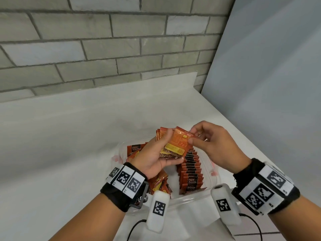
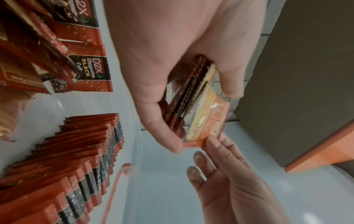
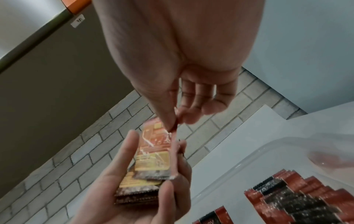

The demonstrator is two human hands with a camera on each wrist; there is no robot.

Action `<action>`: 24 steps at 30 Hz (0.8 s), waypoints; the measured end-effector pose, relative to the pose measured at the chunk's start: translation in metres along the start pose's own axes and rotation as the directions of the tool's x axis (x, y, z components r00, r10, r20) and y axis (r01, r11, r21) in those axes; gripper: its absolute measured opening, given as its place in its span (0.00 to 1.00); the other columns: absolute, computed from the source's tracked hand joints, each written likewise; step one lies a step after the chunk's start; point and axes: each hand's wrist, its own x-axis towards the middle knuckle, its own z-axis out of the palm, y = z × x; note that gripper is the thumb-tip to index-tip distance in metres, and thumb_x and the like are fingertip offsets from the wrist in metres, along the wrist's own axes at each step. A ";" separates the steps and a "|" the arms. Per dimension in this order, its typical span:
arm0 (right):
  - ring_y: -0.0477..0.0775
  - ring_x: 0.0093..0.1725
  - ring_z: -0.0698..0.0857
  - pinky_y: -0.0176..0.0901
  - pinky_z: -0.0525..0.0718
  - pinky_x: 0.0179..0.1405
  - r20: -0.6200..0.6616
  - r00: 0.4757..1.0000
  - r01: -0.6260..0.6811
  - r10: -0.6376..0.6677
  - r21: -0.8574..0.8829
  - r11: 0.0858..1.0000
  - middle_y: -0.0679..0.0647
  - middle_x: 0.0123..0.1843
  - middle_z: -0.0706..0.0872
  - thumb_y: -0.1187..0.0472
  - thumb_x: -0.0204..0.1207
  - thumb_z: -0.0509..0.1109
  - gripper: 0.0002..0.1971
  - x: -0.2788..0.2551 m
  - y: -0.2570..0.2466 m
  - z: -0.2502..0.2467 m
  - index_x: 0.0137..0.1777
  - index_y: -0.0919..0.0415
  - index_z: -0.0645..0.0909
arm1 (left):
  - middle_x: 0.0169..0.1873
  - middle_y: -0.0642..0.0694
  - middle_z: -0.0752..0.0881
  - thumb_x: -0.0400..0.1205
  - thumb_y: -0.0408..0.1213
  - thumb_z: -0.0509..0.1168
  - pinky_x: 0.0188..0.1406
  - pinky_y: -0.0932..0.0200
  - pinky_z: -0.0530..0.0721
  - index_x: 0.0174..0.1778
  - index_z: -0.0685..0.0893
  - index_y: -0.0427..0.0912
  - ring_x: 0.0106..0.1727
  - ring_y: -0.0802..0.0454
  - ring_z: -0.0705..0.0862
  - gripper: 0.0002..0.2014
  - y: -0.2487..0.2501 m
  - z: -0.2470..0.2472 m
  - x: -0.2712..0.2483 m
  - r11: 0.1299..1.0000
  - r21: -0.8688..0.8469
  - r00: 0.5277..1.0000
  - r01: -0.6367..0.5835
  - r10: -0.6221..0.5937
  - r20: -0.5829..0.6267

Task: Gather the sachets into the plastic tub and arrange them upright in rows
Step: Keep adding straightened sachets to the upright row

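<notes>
- The left hand (image 1: 152, 159) held a stack of sachets (image 1: 173, 146) above the plastic tub (image 1: 194, 197), palm up, with the fingers curled round one edge of the stack and the thumb round the other.
- The right hand (image 1: 213, 143) pinched the far corner of the top sachet (image 3: 153, 153) between thumb and forefinger — its other fingers hung loosely curled and held nothing.
- That top sachet lay orange and yellow side up, slightly askew on the stack.
- Below the hands, 1 row of sachets (image 1: 191, 171) stood upright in the right part of the tub, leaning one against the next.
- More sachets lay loose in the tub's left part (image 1: 159, 185) — some face up, showing "D2X" on a black label.
- The tub sat on a white counter (image 1: 69, 145) that met a grey brick wall (image 1: 104, 40).
</notes>
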 end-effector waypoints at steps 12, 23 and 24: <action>0.49 0.48 0.82 0.37 0.82 0.42 0.115 0.988 -0.113 0.100 0.109 0.988 0.51 0.53 0.81 0.71 0.73 0.71 0.16 -0.018 0.005 0.014 0.51 0.49 0.76 | 0.52 0.36 0.89 0.71 0.25 0.66 0.45 0.47 0.90 0.58 0.82 0.36 0.50 0.42 0.89 0.18 0.005 0.000 0.005 0.984 -0.146 0.993 -0.103 0.094 -0.069; 0.51 0.38 0.88 0.44 0.89 0.35 0.261 0.877 -0.464 0.402 0.676 0.573 0.59 0.45 0.89 0.69 0.77 0.69 0.04 -0.007 0.000 0.011 0.49 0.62 0.79 | 0.54 0.36 0.89 0.73 0.26 0.67 0.52 0.46 0.88 0.58 0.83 0.37 0.54 0.42 0.88 0.17 0.004 0.003 0.006 0.990 -0.078 0.993 -0.118 0.118 0.006; 0.51 0.38 0.88 0.43 0.89 0.35 0.261 0.876 -0.463 0.405 0.686 0.561 0.59 0.45 0.89 0.70 0.77 0.68 0.05 -0.006 0.000 0.009 0.50 0.62 0.79 | 0.54 0.37 0.89 0.73 0.27 0.67 0.53 0.46 0.88 0.58 0.83 0.37 0.55 0.43 0.88 0.16 0.004 0.002 0.006 0.991 -0.069 0.993 -0.118 0.119 0.007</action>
